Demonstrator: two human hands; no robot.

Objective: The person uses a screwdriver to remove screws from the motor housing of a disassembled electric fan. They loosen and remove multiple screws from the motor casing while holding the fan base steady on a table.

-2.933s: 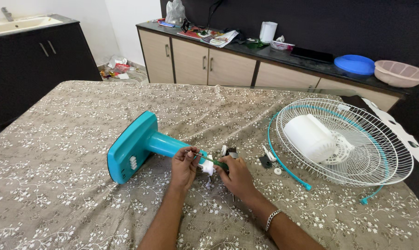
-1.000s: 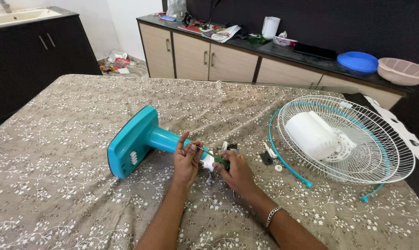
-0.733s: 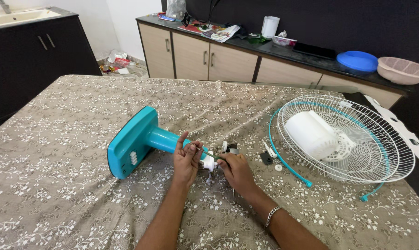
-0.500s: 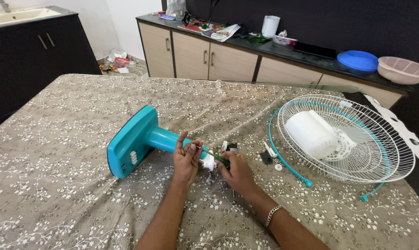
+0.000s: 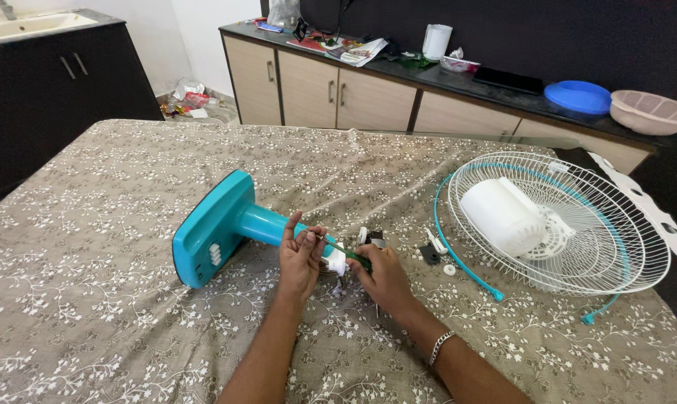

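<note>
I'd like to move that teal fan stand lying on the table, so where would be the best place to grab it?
Probably the round neck of the teal fan stand, gripped from above. It lies on its side, so the neck runs level and is slim enough to wrap, while the flat base stands on edge. The left hand already sits at the neck's end.

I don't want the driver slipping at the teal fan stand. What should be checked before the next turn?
1. Right hand gripping the green screwdriver: ok.
2. Left hand steadying the shaft tip: ok.
3. Tip seated in a screw: cannot tell, fingers hide it.
4. Teal fan stand lying flat on the tablecloth: ok.
5. Small loose parts clear of the hands: ok.
</note>
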